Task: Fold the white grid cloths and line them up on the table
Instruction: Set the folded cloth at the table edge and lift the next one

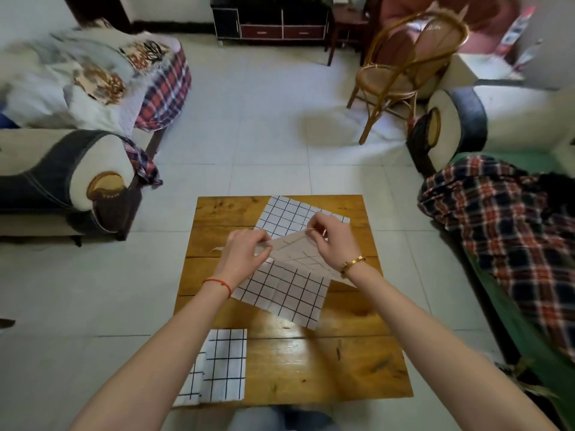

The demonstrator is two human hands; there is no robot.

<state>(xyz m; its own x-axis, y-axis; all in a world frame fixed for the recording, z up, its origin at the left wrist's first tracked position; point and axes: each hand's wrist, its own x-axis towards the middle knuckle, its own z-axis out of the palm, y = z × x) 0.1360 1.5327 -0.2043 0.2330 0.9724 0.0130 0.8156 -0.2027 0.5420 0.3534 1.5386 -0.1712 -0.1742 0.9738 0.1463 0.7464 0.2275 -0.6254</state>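
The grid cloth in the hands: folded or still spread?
Partly folded. Both hands, left hand and right hand, pinch the grid cloth by its far edge, turned back so its faint underside shows.

Left hand (245, 253) and right hand (329, 241) pinch edge of white grid cloth (289, 284), lifted above wooden table (342, 353), lower part draped on tabletop. Second grid cloth (289, 214) flat at far edge. Folded grid cloths (224, 365) at near left corner. Rattan chair (410, 66) beyond.

Bare table (351, 362) lies open below the right hand (329, 241); folded cloths (217, 365) block the near corner under the left hand (245, 253).
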